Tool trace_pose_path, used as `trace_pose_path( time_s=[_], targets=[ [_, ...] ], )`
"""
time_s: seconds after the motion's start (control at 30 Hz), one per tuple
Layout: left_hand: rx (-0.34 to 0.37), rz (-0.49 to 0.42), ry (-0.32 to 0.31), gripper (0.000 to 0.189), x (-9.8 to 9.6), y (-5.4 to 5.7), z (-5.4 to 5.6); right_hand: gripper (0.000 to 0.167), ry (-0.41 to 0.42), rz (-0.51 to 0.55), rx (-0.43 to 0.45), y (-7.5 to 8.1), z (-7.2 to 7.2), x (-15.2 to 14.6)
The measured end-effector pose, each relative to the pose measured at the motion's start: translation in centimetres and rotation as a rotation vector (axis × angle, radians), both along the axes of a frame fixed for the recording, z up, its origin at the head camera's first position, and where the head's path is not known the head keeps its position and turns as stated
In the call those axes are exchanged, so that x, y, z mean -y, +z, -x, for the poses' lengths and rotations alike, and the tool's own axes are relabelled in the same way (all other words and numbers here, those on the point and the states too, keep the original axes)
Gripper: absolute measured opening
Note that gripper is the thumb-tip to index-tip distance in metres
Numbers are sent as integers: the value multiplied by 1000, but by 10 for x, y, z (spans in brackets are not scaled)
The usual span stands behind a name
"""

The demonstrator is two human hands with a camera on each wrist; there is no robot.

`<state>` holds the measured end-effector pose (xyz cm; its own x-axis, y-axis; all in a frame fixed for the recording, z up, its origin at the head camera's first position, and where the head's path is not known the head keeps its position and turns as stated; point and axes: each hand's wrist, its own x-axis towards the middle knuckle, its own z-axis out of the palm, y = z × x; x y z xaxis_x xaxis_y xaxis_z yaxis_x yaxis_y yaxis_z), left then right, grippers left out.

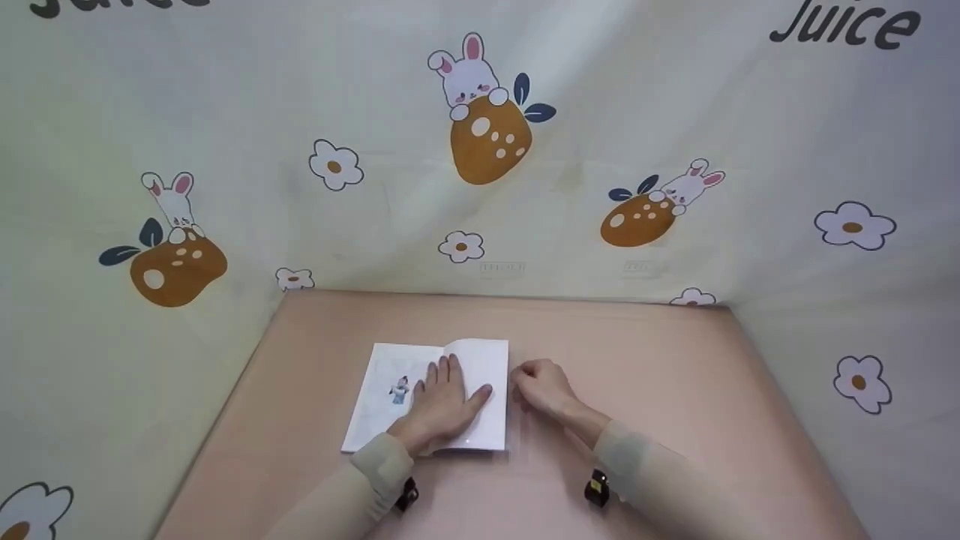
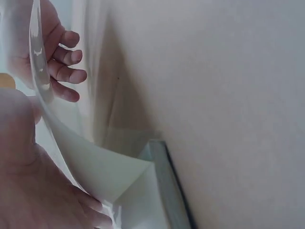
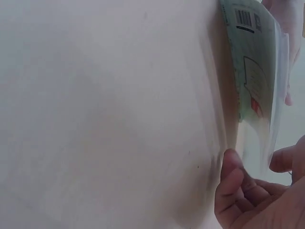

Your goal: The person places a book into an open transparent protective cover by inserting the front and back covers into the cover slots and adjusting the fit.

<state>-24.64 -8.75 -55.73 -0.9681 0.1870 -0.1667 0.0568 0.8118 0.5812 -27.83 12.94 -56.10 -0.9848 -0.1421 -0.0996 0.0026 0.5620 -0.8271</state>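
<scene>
An open book (image 1: 480, 427) lies on the table, its left page bearing a small printed figure. My left hand (image 1: 441, 397) presses on it across the fold, fingers straight and thumb spread onto the right page. In the left wrist view a white page (image 2: 102, 167) bows upward beside the left hand (image 2: 33, 181). Just off the book's right edge is my right hand (image 1: 547, 386), its fingers loosely curled. The right wrist view shows that hand's thumb and fingers (image 3: 231, 186) apart, close to the book's edge, below the green back cover (image 3: 250, 67) with its barcode.
The table (image 1: 645, 360) has a pinkish cover. Behind and at both sides hangs a pale curtain (image 1: 397, 217) printed with rabbits, fruit and flowers. Small black devices (image 1: 597, 489) sit by the wrists.
</scene>
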Motion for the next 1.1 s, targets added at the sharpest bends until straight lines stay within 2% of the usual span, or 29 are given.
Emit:
trace_pose_path(
  time_s=[0.1,0.27,0.4,0.53,0.77,1.1],
  targets=[
    [-7,-14,-6,101,-2,4,-2,35,21,83,38,2,-1,3],
    [3,-45,-14,103,-7,9,-3,33,-3,173,82,10,1,8],
    [-2,-54,-2,115,-13,15,-5,31,-31,231,125,18,2,14],
    [-18,-50,22,128,-19,21,-7,30,-31,257,115,23,3,19],
    [-52,-32,39,132,-21,28,-6,31,29,224,60,33,3,23],
    [-56,-54,20,119,-9,43,-2,37,77,119,-60,35,3,12]
  ],
)
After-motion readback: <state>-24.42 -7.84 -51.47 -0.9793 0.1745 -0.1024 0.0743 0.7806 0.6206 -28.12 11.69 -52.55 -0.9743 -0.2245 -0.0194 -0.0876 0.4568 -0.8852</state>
